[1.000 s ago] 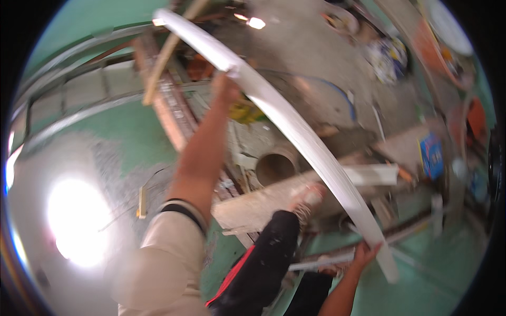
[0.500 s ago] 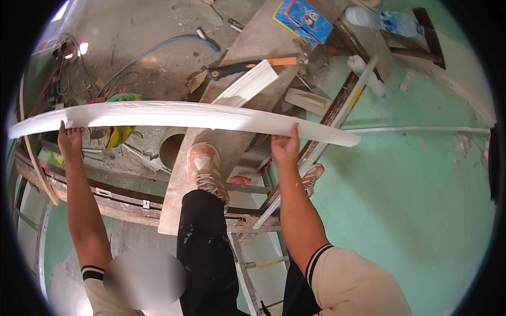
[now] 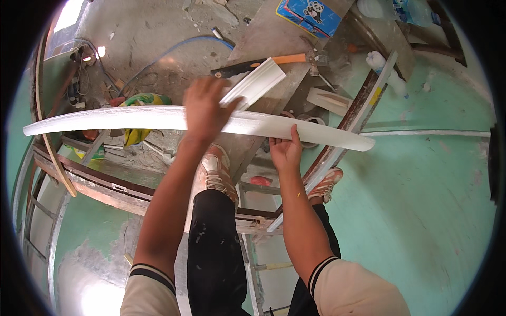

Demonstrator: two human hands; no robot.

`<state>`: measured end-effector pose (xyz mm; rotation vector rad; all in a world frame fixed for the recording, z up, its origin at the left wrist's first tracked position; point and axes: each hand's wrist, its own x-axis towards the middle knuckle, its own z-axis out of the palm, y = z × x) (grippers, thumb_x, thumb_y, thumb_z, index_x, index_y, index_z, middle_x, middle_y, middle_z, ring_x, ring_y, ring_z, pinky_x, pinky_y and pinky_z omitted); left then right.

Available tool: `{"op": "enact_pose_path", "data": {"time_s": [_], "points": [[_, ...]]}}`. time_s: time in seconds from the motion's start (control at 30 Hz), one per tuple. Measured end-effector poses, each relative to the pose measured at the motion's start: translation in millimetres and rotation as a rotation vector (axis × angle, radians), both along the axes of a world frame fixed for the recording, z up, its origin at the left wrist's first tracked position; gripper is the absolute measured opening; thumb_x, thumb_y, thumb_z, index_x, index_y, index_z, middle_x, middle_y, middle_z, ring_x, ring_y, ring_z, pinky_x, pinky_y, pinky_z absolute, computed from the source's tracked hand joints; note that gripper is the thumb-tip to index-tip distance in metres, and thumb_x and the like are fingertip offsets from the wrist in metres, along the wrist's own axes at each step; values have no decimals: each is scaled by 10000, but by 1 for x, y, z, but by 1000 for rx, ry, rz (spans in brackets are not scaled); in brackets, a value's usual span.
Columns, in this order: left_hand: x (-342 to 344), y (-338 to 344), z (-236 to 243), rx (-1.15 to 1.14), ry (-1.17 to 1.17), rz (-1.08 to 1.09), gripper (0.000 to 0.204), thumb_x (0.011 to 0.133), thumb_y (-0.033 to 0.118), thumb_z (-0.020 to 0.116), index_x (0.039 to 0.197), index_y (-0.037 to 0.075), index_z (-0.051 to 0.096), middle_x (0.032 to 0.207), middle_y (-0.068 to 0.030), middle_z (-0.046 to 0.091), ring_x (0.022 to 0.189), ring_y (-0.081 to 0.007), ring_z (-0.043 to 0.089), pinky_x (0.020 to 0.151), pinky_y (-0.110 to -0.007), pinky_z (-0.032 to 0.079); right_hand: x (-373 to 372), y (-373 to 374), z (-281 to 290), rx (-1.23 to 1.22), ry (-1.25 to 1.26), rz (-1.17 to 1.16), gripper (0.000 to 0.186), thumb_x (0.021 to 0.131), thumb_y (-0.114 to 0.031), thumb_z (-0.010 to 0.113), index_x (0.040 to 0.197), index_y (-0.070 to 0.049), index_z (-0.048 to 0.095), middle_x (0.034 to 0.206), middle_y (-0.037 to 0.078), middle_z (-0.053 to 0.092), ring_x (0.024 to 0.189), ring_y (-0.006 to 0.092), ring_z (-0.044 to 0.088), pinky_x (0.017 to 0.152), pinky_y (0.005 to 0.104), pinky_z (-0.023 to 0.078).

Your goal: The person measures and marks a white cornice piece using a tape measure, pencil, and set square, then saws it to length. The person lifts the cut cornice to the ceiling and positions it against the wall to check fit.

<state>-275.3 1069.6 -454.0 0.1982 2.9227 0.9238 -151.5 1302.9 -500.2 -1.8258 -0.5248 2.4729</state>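
A long white moulding strip [image 3: 132, 117] stretches across in front of me, bowed by the lens. My right hand [image 3: 286, 152] grips its near edge toward the right end, thumb up against the face and fingers tucked beneath. My left hand [image 3: 205, 113] is over the strip's middle, thumb spread away from the fingers; it is slightly blurred, and I cannot tell whether it touches the strip. Just beyond lies a short piece of white cornice moulding [image 3: 258, 81] on a wooden plank [image 3: 258, 39]. A handsaw [image 3: 263, 63] with black and orange parts lies behind that piece.
My shoe [image 3: 216, 168] stands on the plank, above a ladder [image 3: 255, 268]. A blue box [image 3: 311, 16] and plastic bottles [image 3: 414, 11] are at the far right. A metal-edged rail [image 3: 350, 110] slants along the right. A blue hose [image 3: 174, 50] curves across the dusty surface.
My left hand has let go of the strip near its left end and moved right to above its middle. My right hand keeps its grip. The view has shifted slightly.
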Motion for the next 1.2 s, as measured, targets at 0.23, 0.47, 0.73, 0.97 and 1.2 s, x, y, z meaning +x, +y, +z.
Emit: {"op": "enact_pose_path", "data": {"time_s": [0.23, 0.47, 0.73, 0.97, 1.2], "points": [[-8, 73, -12, -303, -246, -37, 758, 696, 283, 917, 1330, 151, 522, 1188, -106, 573, 1185, -301, 562, 999, -472, 462, 14, 0, 10, -67, 11, 35, 486, 939, -307, 779, 1326, -106, 563, 1319, 52, 606, 1280, 218, 529, 1139, 413, 364], [-15, 85, -8, -187, -172, -150, 786, 718, 174, 832, 1429, 173, 498, 1333, -101, 561, 1270, -322, 528, 1058, -498, 421, 17, 12, 0, -130, 70, 43, 538, 917, -320, 804, 1351, -128, 551, 1332, 27, 586, 1280, 193, 515, 1111, 409, 353], [-98, 110, -6, -192, 2, -302, 745, 749, 55, 758, 1439, 258, 566, 1384, -69, 577, 1310, -306, 530, 1116, -479, 390, -3, 20, -1, -162, 109, 65, 512, 914, -318, 810, 1336, -155, 569, 1309, -5, 608, 1266, 177, 513, 1089, 395, 348], [-124, 113, -36, -177, 1, -358, 718, 800, 25, 721, 1459, 268, 572, 1517, -40, 529, 1399, -279, 484, 1184, -456, 332, -7, 21, -19, -196, 77, 8, 539, 909, -320, 813, 1348, -156, 547, 1326, -6, 605, 1269, 168, 499, 1050, 374, 348], [-100, 100, -24, -147, 5, -278, 772, 856, 102, 765, 1551, 269, 472, 1590, -92, 453, 1458, -299, 432, 1211, -476, 324, -15, 25, -19, -183, 35, 31, 602, 886, -332, 832, 1371, -153, 524, 1331, 17, 585, 1267, 177, 492, 1090, 387, 330]]}}
